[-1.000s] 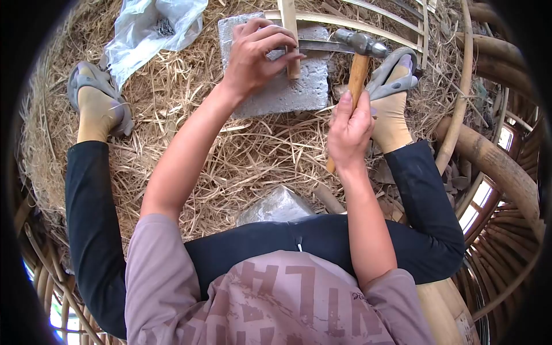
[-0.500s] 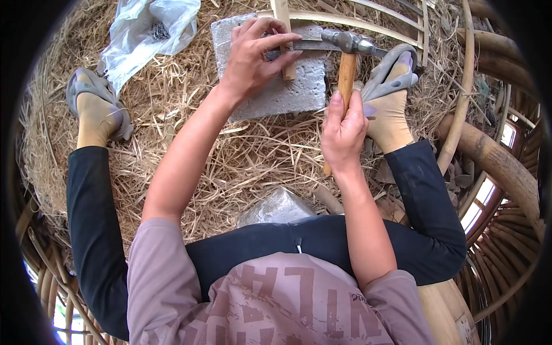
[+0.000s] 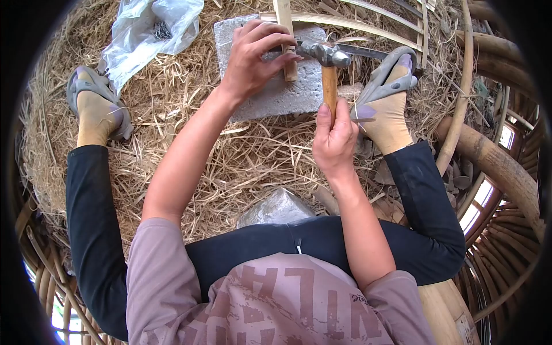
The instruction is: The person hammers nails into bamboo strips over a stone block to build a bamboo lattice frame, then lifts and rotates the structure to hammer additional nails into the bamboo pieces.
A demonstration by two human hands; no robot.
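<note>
My right hand (image 3: 335,141) is closed round the wooden handle of a hammer (image 3: 329,86). The metal hammer head lies just right of a pale wooden strip (image 3: 290,68), above a grey concrete block (image 3: 276,100). My left hand (image 3: 256,54) has its thumb and fingers bent around the strip from the left, with the fingertips across it. Whether a nail sits between those fingertips is too small to make out. Under the strip a dark flat bar (image 3: 362,50) runs off to the right, towards my foot.
A clear plastic bag (image 3: 129,46) with small dark nails (image 3: 161,30) lies at upper left. Curved split-bamboo strips (image 3: 351,23) extend to upper right. Shavings (image 3: 172,115) cover the ground. My sandalled feet flank the block; thick bamboo poles (image 3: 489,152) stand at right.
The hammer and my right hand have moved left, bringing the hammer head close to the wooden strip. My left hand stays almost in place around the strip.
</note>
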